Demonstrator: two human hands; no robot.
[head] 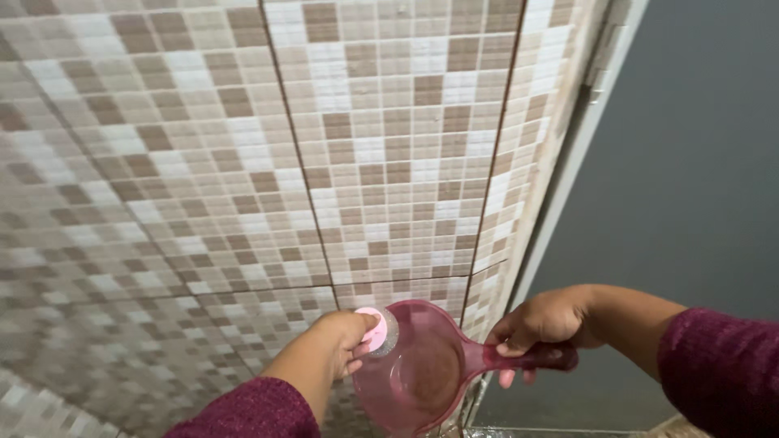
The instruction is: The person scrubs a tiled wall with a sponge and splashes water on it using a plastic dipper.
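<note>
No packages, labels, signs, screens visible

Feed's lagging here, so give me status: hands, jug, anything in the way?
Left hand gripping small pink-capped bottle at jug rim. Right hand gripping translucent pink plastic jug by handle. Mosaic-tiled wall close behind.
</note>
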